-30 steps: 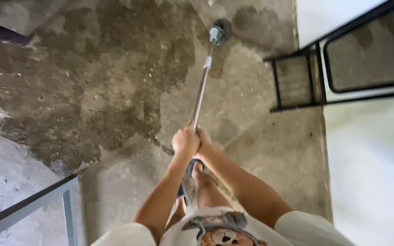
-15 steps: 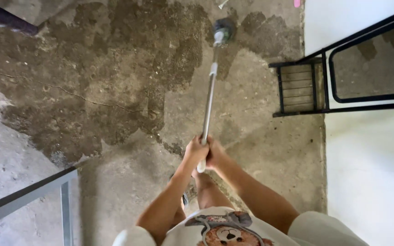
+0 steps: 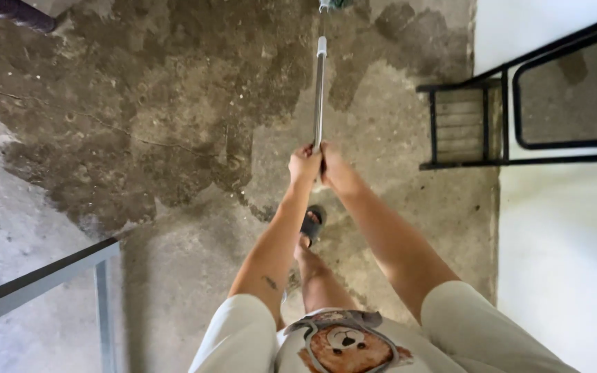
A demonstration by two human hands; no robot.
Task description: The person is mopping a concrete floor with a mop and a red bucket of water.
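A long metal mop pole [image 3: 319, 97] runs away from me over a concrete floor [image 3: 174, 262]. Its head [image 3: 333, 3] is mostly cut off by the top edge. My left hand [image 3: 304, 166] and my right hand [image 3: 334, 169] are clasped together around the near end of the pole, arms stretched forward. A large dark wet patch [image 3: 174, 103] covers the floor to the left of the pole. My foot in a dark sandal [image 3: 311, 224] stands below my hands.
A black metal frame [image 3: 492, 117] stands against the white wall [image 3: 561, 262] on the right. A grey metal rail [image 3: 43, 276] crosses the lower left. A dark pipe [image 3: 15, 12] shows at the top left corner.
Both hands have pushed the pole forward and away. The mop head has slid up the floor until it is nearly out of view. My arms are now straighter.
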